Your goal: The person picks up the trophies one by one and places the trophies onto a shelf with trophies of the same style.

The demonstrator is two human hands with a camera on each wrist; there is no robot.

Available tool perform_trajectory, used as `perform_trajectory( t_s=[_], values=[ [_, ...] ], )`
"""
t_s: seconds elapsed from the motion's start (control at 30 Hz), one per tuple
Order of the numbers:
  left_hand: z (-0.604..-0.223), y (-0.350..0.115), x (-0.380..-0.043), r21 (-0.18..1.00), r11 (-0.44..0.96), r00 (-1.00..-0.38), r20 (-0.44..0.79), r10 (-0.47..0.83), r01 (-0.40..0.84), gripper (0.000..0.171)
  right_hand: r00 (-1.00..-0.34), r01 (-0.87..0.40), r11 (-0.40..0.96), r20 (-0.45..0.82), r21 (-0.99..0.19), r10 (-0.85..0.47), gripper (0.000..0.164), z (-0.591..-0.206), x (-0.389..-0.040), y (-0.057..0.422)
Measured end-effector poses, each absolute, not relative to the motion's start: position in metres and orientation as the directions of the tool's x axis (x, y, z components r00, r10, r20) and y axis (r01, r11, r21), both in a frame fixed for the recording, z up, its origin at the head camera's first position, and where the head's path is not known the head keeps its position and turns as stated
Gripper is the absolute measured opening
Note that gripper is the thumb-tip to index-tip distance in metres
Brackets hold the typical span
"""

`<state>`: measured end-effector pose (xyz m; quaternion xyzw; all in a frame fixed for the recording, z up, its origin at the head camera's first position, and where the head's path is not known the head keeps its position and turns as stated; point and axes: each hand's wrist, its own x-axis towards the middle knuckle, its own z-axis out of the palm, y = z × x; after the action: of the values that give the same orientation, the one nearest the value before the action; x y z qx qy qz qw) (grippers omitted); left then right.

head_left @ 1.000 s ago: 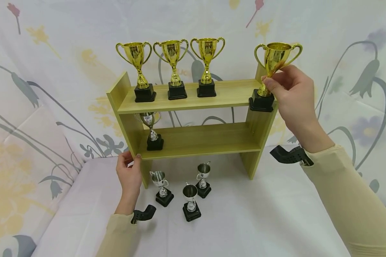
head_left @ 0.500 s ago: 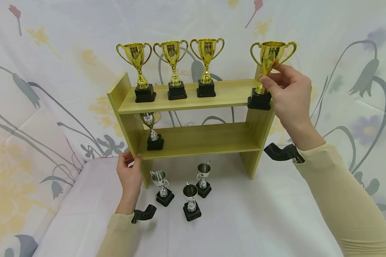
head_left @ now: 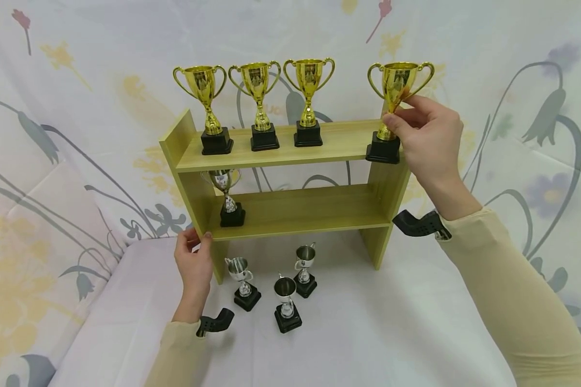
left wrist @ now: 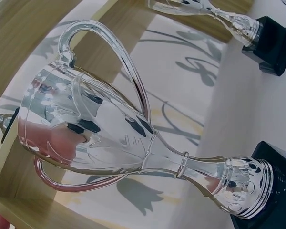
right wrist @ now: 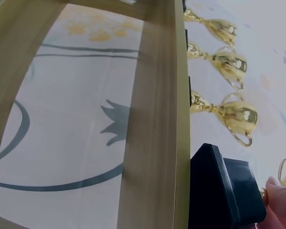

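Note:
My right hand (head_left: 431,140) pinches the stem of a gold trophy cup (head_left: 399,80) between thumb and fingers. The cup is upright, its black base (right wrist: 224,191) at the front edge of the top board's right end; I cannot tell whether it touches the board. My left hand (head_left: 193,266) grips the left side panel of the wooden shelf (head_left: 290,232), low down, thumb on the panel's front edge. Three gold trophies (head_left: 307,78) stand in a row on the top board, towards the left. One silver trophy (head_left: 229,204) stands at the left of the middle board.
Three silver trophies with black bases stand on the white cloth before the shelf: a left one (head_left: 244,285), a front one (head_left: 287,306) and a right one (head_left: 305,269). A flower-patterned cloth (head_left: 503,48) hangs behind. In the left wrist view a silver trophy (left wrist: 95,124) looms close.
The gold trophy in my right hand has moved left and slightly up, towards the top board. My left hand keeps its place at the side panel.

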<state>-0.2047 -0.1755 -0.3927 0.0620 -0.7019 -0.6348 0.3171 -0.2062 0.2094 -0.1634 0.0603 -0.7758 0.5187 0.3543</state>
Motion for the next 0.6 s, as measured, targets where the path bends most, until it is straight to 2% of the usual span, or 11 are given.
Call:
perform_trajectory(
  t_s=[0.2, 0.4, 0.6],
  values=[
    [-0.394, -0.176, -0.205, 0.936, 0.189, -0.797, 0.353, -0.489, 0.298, 0.024, -0.766, -0.444, 0.436, 0.584, -0.783, 0.27, 0.037, -0.163, -0.212, 0.208],
    [-0.394, -0.176, -0.206, 0.935, 0.189, -0.798, 0.354, -0.487, 0.299, 0.024, -0.759, -0.467, 0.427, 0.599, -0.775, 0.257, 0.037, -0.163, -0.217, 0.203],
    [-0.393, -0.176, -0.205, 0.937, 0.185, -0.8, 0.35, -0.487, 0.297, 0.024, -0.756, -0.447, 0.512, 0.616, -0.734, 0.223, 0.031, -0.161, -0.22, 0.201]
  ],
)
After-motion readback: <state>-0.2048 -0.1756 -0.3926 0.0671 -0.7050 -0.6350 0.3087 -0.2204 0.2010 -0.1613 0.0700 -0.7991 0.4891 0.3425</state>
